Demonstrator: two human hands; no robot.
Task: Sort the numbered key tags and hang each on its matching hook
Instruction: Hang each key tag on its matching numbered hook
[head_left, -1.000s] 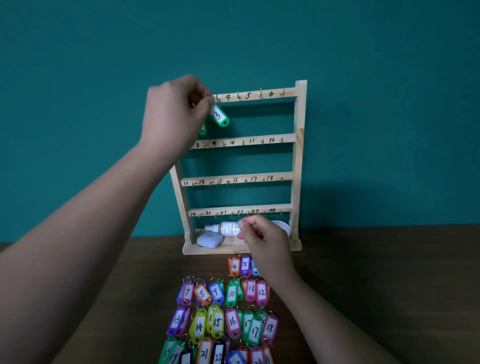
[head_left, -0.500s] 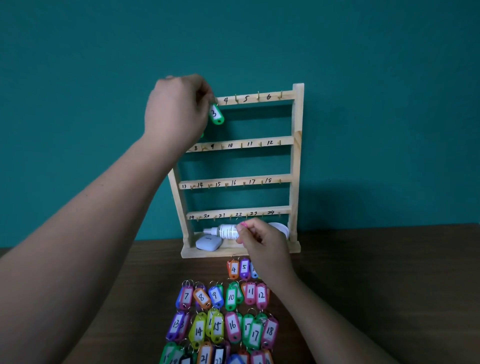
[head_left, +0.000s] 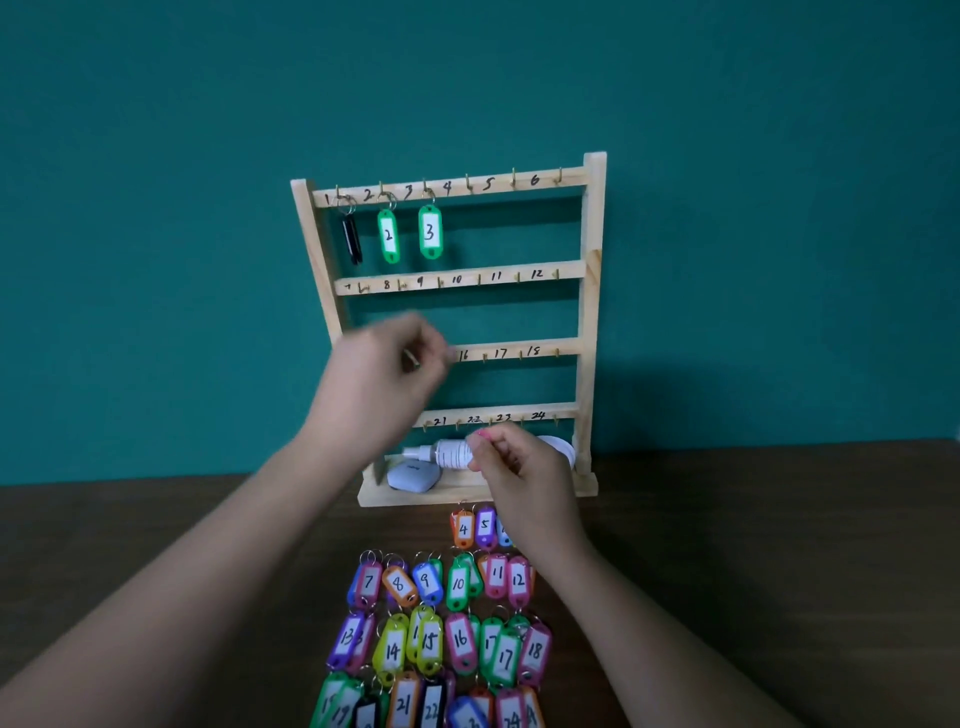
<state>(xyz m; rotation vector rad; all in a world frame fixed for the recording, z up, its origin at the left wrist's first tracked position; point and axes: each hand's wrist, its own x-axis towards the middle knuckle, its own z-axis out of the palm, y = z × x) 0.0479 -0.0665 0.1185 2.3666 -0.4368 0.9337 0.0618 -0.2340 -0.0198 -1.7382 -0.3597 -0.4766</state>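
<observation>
1. Hanging from the top rail of the wooden rack (head_left: 592, 312), three tags are seen: a black tag (head_left: 351, 239) on the hook marked 1, a green tag numbered 2 (head_left: 388, 236) on the next hook, and a green tag numbered 3 (head_left: 430, 232) on the third hook.
2. The hooks marked 4, 5 and 6 on that rail are left bare, as are those that show on the lower rails.
3. The left hand (head_left: 379, 384) is held in the air in front of the third rail and is badly blurred. Its fingers are curled, but whether anything is held cannot be told.
4. The right hand (head_left: 519, 467) is raised just before the rack's bottom shelf. Its thumb and forefinger are pressed together, and a small pink thing (head_left: 483, 432) is pinched at the tips; what it is cannot be made out.
5. A white bottle (head_left: 452, 453) is laid on its side on the shelf, with a pale case (head_left: 413, 475) beside it.
6. The remaining tags are set out in rows on the dark table (head_left: 727, 545) in front of the rack. An orange tag numbered 4 (head_left: 463, 529) and a purple tag numbered 5 (head_left: 485, 526) lie nearest the rack. Rows from 7 to 12, from 13 to 18 and from 19 onward follow below them.
7. The rack is stood against a teal wall (head_left: 727, 208).
</observation>
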